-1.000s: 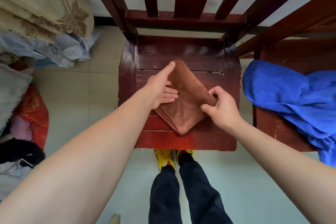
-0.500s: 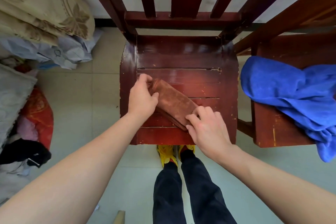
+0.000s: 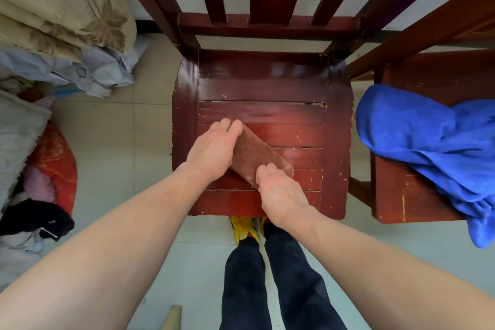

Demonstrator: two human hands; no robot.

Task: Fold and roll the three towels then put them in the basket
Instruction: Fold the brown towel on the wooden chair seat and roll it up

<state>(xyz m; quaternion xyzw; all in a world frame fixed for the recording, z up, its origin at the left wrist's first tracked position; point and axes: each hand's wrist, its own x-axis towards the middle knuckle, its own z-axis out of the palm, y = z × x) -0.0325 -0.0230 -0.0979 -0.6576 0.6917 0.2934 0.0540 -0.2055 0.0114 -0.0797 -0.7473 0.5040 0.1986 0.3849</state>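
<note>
A brown towel (image 3: 256, 156) lies folded into a narrow strip, slanted across the seat of a dark red wooden chair (image 3: 334, 142). My left hand (image 3: 214, 150) presses on its far left end, fingers curled over the edge. My right hand (image 3: 278, 190) grips the near right end. A crumpled blue towel (image 3: 428, 147) is heaped on a second chair to the right. No basket is in view.
The second wooden chair (image 3: 396, 195) stands close on the right. Piled bedding and clothes (image 3: 59, 35) fill the left side, with a red cushion (image 3: 53, 163) on the tiled floor. My legs and yellow shoes (image 3: 243, 228) are just below the seat's front edge.
The brown towel went from a wide folded square to a narrow strip. Both hands came down toward the seat's front, the left closing over the far end, the right over the near end.
</note>
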